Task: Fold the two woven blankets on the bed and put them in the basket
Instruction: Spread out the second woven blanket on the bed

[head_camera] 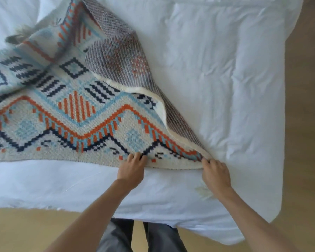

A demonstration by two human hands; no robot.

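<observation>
While the person stood at the near side of the bed (235, 79), both hands pinched the near hem of the woven blanket (62, 115). The right hand (215, 172) pinched its near right corner, and the left hand (132, 166) gripped the hem just to the left. Nearly all the cloth lay left and far of the hands, its length running off leftward, with the right edge turned over grey side up. I judged the fold must carry that corner leftward. No basket showed.
</observation>
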